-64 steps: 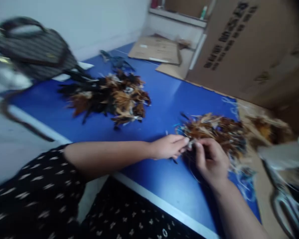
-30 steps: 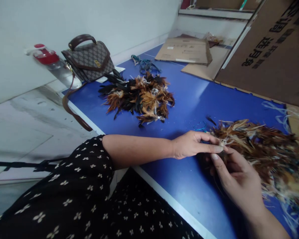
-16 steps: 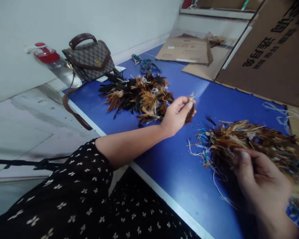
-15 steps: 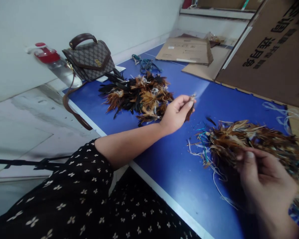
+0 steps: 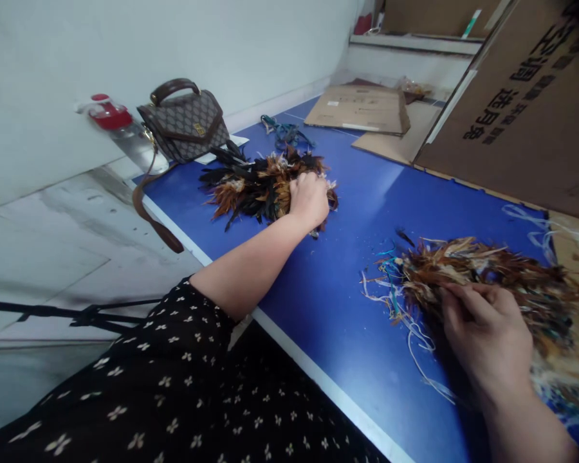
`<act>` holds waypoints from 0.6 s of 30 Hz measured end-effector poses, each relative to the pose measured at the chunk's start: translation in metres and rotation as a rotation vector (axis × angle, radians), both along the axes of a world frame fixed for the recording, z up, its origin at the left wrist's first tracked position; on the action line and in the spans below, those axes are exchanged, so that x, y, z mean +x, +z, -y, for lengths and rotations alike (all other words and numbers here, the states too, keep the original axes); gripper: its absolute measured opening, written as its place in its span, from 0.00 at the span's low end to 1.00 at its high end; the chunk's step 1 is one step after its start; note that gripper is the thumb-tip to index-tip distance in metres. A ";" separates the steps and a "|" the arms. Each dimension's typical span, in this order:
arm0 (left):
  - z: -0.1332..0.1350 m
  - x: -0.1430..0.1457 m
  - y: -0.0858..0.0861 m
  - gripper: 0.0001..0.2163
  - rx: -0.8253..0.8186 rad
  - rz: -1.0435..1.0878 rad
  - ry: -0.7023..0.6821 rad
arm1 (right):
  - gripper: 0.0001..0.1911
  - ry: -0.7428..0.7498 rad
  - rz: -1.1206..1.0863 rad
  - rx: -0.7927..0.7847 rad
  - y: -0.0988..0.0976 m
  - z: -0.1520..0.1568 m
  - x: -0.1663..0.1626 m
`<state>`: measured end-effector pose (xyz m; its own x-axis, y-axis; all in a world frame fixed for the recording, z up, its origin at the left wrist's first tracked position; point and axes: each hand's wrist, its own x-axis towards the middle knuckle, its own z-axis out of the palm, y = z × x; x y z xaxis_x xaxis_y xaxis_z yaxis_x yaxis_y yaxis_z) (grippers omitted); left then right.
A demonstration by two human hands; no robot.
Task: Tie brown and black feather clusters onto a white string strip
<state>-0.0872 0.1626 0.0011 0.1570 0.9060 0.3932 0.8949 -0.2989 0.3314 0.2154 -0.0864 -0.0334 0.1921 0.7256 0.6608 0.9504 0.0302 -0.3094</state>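
Head view. My left hand (image 5: 309, 200) rests curled, knuckles up, on the far feather pile (image 5: 260, 185) on the blue desk (image 5: 347, 212); whether it grips anything I cannot tell. My right hand (image 5: 487, 337) pinches feathers at the near edge of the brown feather bundle (image 5: 487, 273), beside loose strings (image 5: 395, 302). A handbag (image 5: 186, 125) and bottle (image 5: 120, 128) stand behind the far pile; a cardboard box (image 5: 516, 109) rises at right.

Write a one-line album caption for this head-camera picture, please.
Left hand rests on the dark feather pile; right hand picks at the brown feather heap on a blue table.
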 end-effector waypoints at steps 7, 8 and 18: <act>0.000 -0.001 0.003 0.17 -0.013 -0.003 0.061 | 0.11 0.002 -0.020 0.214 0.018 0.008 0.000; 0.002 0.000 0.003 0.20 0.035 0.028 0.059 | 0.11 0.015 -0.029 0.217 0.020 0.009 -0.002; 0.095 0.051 0.003 0.10 0.456 0.321 -0.752 | 0.12 0.289 0.113 0.079 -0.002 -0.013 -0.008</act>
